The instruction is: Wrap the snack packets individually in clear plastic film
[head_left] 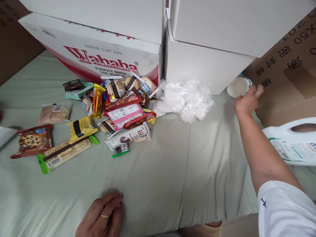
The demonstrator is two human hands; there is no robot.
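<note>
At the far right, my right hand (247, 102) reaches out and grips a white paper cup (237, 87) by its near side. The cup is tilted with its open end partly toward me, next to a brown carton. My left hand (100, 215), with a ring on one finger, rests on the cloth (158, 184) at the bottom. Its fingers are curled together, and nothing shows in them. Beyond it lies a heap of wrapped snacks (125, 113). Beside the heap is a bunch of clear plastic bags (186, 100).
A Wahaha water carton (103, 56) and a white box (199, 62) stand along the back, with more white boxes on top. A brown carton (281, 98) borders the right. A white jug with a handle (293, 141) lies near my right forearm. Several packets (34, 141) are scattered left.
</note>
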